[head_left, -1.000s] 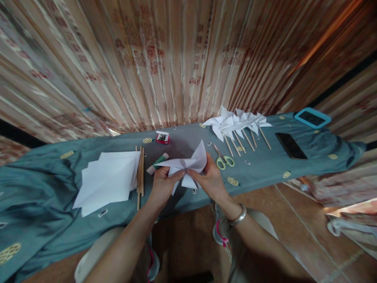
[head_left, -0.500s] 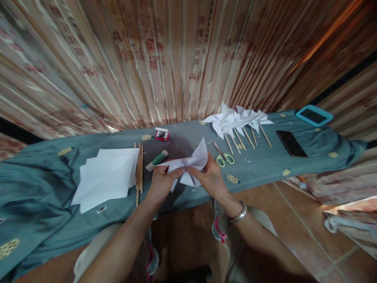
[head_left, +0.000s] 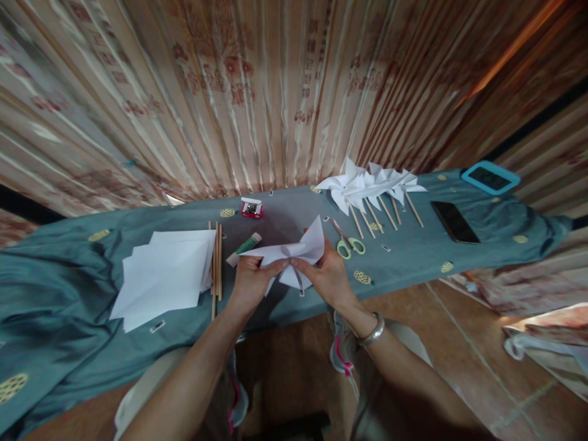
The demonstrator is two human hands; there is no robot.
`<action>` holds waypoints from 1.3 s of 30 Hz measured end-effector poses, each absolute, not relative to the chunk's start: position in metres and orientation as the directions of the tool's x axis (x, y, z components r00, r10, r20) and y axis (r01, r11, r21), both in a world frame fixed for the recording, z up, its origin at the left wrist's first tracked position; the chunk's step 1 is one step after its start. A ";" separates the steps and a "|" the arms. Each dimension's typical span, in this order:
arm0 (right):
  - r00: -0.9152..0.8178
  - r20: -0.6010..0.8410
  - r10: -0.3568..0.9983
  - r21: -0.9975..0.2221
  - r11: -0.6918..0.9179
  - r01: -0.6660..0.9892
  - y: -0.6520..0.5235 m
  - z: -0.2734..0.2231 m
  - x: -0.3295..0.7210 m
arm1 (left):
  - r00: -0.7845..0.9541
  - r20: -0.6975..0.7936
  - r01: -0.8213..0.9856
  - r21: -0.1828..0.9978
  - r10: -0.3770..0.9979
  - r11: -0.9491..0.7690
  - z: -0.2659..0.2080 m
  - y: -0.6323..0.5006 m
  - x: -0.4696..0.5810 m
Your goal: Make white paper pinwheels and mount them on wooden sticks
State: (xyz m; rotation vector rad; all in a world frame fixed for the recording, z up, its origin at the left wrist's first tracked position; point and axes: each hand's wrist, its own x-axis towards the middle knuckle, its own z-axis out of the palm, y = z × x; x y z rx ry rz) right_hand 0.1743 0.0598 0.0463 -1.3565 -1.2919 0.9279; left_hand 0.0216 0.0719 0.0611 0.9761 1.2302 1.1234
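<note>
A white paper pinwheel (head_left: 305,247) is held over the near edge of the cloth-covered table. My left hand (head_left: 252,280) grips it from the left and my right hand (head_left: 331,275) from the right, with both thumbs pressed at its centre. Its folded blades stick up and out between the hands; the fingers behind the paper are hidden. Close to my left hand lies a green-and-white glue stick (head_left: 243,248). Scissors with yellow-green handles (head_left: 350,246) lie just beyond my right hand.
White paper sheets (head_left: 163,275) and several wooden sticks (head_left: 217,260) lie at the left. A small red box (head_left: 252,209) stands open at the back. Finished pinwheels on sticks (head_left: 367,187), a black phone (head_left: 454,222) and a blue-framed device (head_left: 490,177) are at the right.
Both hands keep nearly the same hold on the pinwheel, thumbs still at its centre. The view has shifted very slightly; the other things lie as before.
</note>
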 end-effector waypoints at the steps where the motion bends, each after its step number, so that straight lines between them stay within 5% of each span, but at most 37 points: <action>1: 0.137 0.102 0.985 -0.973 0.070 0.218 0.060 0.046 0.174 | -0.010 -0.191 -0.099 0.977 0.982 0.189 0.061 0.072 0.022; 18: 0.167 0.093 0.982 -0.967 0.049 0.249 0.061 0.046 0.174 | -0.023 -0.137 -0.082 0.987 0.990 0.135 0.058 0.072 0.024; 39: 0.133 0.025 0.991 -0.973 -0.006 0.230 0.060 0.041 0.175 | 0.070 -0.281 -0.151 0.945 0.957 0.289 0.052 0.068 0.021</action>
